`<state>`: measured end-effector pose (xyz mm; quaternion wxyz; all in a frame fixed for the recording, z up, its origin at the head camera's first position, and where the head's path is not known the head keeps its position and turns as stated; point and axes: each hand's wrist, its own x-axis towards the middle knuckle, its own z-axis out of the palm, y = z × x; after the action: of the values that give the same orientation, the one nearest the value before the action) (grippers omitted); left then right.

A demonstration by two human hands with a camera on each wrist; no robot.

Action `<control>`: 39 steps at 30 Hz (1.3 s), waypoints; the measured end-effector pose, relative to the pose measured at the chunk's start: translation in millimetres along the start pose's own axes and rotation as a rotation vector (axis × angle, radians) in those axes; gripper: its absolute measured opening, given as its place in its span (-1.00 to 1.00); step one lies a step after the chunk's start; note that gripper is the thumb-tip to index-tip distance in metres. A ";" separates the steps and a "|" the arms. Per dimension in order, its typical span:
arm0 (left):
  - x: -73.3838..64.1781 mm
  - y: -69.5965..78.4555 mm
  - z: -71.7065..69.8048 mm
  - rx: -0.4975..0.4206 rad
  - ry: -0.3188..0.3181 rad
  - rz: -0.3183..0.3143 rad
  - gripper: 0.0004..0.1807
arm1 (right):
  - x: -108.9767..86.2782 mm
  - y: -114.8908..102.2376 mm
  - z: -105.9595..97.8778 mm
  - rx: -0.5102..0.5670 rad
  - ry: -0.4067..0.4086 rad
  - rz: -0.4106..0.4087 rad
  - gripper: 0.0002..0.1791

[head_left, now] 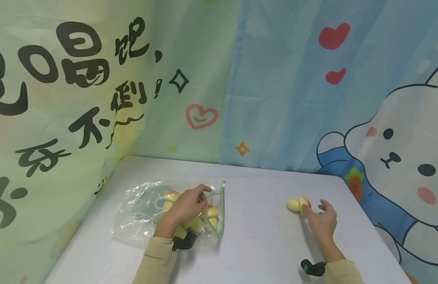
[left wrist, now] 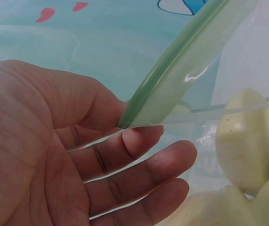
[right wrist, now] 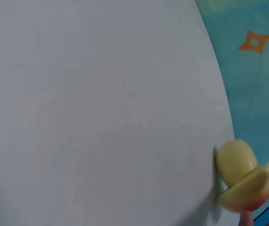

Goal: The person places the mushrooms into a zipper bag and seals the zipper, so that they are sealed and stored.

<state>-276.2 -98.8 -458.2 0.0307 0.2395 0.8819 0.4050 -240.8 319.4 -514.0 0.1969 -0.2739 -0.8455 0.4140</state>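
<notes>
A clear plastic zip bag with a green edge lies at the left of the table in the head view. It contains several pale yellow, mushroom-like pieces with reddish patches. My left hand pinches a corner of the green edge between thumb and index finger, its other fingers extended. To the right, one similar piece with a rounded stem and a red-tinged cap is on the table. My right hand is beside it, fingers spread, the thumb at the cap. Only fingertips show in the right wrist view.
The white table extends between the bag and the single piece. A printed cloth with hearts, lettering and a rabbit hangs behind the table and along its sides. A dark device sits at the right wrist.
</notes>
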 end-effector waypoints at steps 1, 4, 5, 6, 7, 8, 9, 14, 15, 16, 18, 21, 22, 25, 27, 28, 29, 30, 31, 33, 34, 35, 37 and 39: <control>-0.1 -0.3 0.3 -0.002 -0.002 -0.001 -0.60 | 1.5 3.3 -0.5 -0.005 -0.021 0.039 -0.21; 0.0 -1.6 1.1 -0.002 -0.001 -0.005 -0.61 | 6.6 11.3 -0.5 0.010 -0.093 0.114 -0.13; 0.1 -2.1 1.6 0.000 -0.001 -0.006 -0.61 | 8.1 13.1 -0.1 0.023 -0.122 0.134 -0.10; 0.2 -2.6 1.9 0.001 -0.001 -0.006 -0.61 | 9.6 14.4 0.4 0.042 -0.149 0.148 -0.08; 0.3 -3.3 2.3 0.003 0.000 -0.006 -0.61 | 11.2 15.5 1.1 0.064 -0.177 0.159 -0.05; 0.3 -3.9 2.6 0.005 0.000 -0.007 -0.61 | 12.7 15.9 1.9 0.085 -0.200 0.161 -0.03; 0.2 -4.4 2.9 0.005 -0.001 -0.008 -0.61 | 14.0 16.1 3.0 0.098 -0.222 0.167 -0.01; -1.0 -6.0 3.3 0.000 0.002 -0.011 -0.61 | 17.6 13.1 8.5 0.079 -0.277 0.155 0.03; -1.2 -6.0 3.2 -0.003 0.003 -0.010 -0.61 | 18.1 12.4 9.5 0.069 -0.280 0.153 0.02; -1.3 -5.9 3.1 -0.005 0.004 -0.009 -0.61 | 18.3 11.6 10.5 0.056 -0.282 0.146 0.01; -1.6 -5.5 2.8 -0.007 0.006 -0.009 -0.62 | 19.0 10.5 12.1 0.039 -0.286 0.136 0.00; -1.8 -4.7 2.4 -0.008 0.004 -0.013 -0.62 | 18.8 9.7 13.4 0.025 -0.282 0.126 -0.02; -1.6 -4.3 2.4 -0.007 0.002 -0.014 -0.62 | 18.3 9.2 13.6 0.021 -0.276 0.123 -0.03; -0.8 -2.8 1.6 -0.004 -0.004 -0.015 -0.61 | 17.6 8.7 13.8 0.024 -0.253 0.119 -0.06; 0.3 -1.6 0.9 -0.004 -0.005 -0.011 -0.61 | 17.2 8.0 13.6 0.027 -0.237 0.119 -0.09; 0.8 -0.7 0.4 -0.004 -0.004 -0.012 -0.61 | 16.9 7.6 13.6 0.026 -0.230 0.120 -0.09; 1.1 0.0 -0.2 -0.003 -0.004 -0.012 -0.60 | 17.0 7.4 13.7 0.030 -0.228 0.121 -0.09; 1.6 0.4 -0.6 -0.001 -0.002 -0.013 -0.60 | 16.7 6.9 13.8 0.031 -0.226 0.122 -0.09; 2.1 0.9 -1.1 0.001 -0.001 -0.012 -0.60 | 16.4 6.5 14.2 0.033 -0.226 0.126 -0.08; 2.4 1.6 -1.9 0.008 -0.001 -0.014 -0.60 | 14.9 5.4 15.4 0.042 -0.229 0.130 -0.07; 2.5 1.8 -2.2 0.011 -0.001 -0.015 -0.60 | 13.8 4.8 16.4 0.045 -0.230 0.132 -0.07; 2.4 1.8 -2.4 0.015 -0.001 -0.016 -0.61 | 12.5 3.7 17.6 0.050 -0.234 0.131 -0.07; 2.1 1.3 -2.5 0.020 0.000 -0.019 -0.61 | 8.8 1.4 20.6 0.057 -0.247 0.120 -0.08; 1.4 0.4 -2.4 0.021 0.000 -0.022 -0.61 | 4.3 -2.0 24.1 0.074 -0.269 0.097 -0.10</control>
<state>-277.9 -99.6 -456.2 0.0325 0.2300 0.8887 0.3953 -258.2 306.8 -525.9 0.0713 -0.2489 -0.8342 0.4869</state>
